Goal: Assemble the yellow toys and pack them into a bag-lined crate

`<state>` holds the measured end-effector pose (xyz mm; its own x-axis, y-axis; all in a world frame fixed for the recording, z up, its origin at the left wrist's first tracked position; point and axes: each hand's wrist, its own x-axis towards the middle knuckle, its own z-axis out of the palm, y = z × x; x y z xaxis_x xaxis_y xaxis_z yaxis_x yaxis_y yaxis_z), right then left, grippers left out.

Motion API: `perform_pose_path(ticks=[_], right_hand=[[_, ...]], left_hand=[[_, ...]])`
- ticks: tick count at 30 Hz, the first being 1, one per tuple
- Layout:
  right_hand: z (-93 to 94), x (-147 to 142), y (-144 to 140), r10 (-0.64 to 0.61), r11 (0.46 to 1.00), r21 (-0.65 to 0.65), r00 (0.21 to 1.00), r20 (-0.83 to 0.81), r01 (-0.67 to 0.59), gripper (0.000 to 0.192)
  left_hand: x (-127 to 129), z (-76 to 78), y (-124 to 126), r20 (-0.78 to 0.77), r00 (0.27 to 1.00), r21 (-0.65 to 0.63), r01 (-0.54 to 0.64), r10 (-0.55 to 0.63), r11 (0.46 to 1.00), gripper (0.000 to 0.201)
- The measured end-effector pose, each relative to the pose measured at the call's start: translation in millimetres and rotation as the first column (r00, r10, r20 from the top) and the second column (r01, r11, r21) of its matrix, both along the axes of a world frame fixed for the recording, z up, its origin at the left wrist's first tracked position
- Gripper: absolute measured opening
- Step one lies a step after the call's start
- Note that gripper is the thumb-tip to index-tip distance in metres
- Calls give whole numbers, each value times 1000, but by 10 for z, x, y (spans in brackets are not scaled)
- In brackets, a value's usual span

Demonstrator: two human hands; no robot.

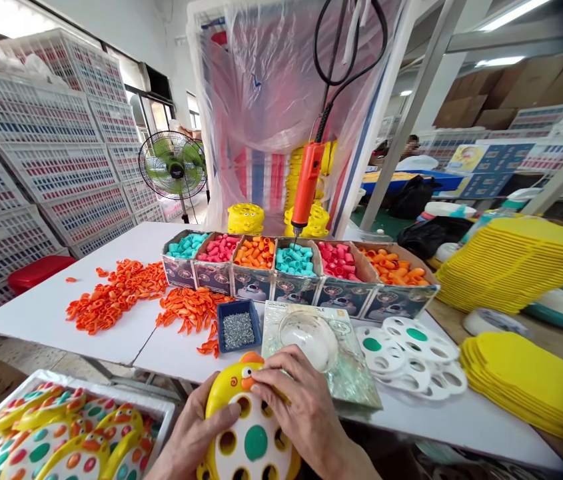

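A yellow duck-shaped toy (217, 395) with an orange beak, a white holed front panel and a green dot stands tilted up before me. My left hand (194, 423) is wrapped around its left side, thumb lying on the front near an upper hole. With bent fingers, my right hand (304, 407) grips the toy's upper right side, fingertips against the orange beak (248, 383). Those fingers cover part of the face, so any small part under them is hidden. Just beyond the toy sit a blue tray of small screws (238, 328) and a clear round dish (308, 340) on a flat printed pack.
Orange pieces (111, 293) lie heaped at left. A divided box (254, 283) holds coloured pegs, with an orange electric screwdriver (308, 183) hanging above. White holed panels (414, 357) and stacked yellow plates (526, 380) are at right. A crate of toys (61, 433) stands lower left.
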<state>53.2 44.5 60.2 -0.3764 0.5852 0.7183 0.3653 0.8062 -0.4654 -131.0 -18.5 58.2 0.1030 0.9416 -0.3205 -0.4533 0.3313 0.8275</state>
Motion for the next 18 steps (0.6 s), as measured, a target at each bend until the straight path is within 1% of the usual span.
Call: perform_pose_path(ticks=[2, 5, 7, 11, 14, 16, 18], right_hand=[[17, 4, -2, 8, 999, -51, 1000, -13, -9, 9], [24, 10, -6, 20, 997, -73, 1000, -9, -20, 10], [12, 11, -6, 30, 996, -88, 999, -17, -31, 10], [-34, 14, 3, 18, 986, -165, 999, -42, -25, 9], [-53, 38, 13, 39, 970, -239, 998, -55, -52, 7], [-41, 71, 20, 79, 940, -328, 996, -46, -90, 19], [-7, 111, 27, 110, 893, -439, 994, -8, -102, 31]], left_hand=[[-4, 22, -1, -30, 999, -4, 17, -17, 1000, 58], [-8, 52, -7, -65, 997, -45, 27, -30, 999, 57], [-4, 62, -12, -61, 998, -46, 33, -35, 998, 56], [19, 55, -12, -36, 998, 0, 53, -53, 999, 57], [37, 36, 0, -7, 997, -12, 72, -72, 997, 57], [42, 27, 4, -6, 996, -11, 91, -91, 996, 59], [41, 26, 3, -17, 994, -10, 107, -108, 994, 63]])
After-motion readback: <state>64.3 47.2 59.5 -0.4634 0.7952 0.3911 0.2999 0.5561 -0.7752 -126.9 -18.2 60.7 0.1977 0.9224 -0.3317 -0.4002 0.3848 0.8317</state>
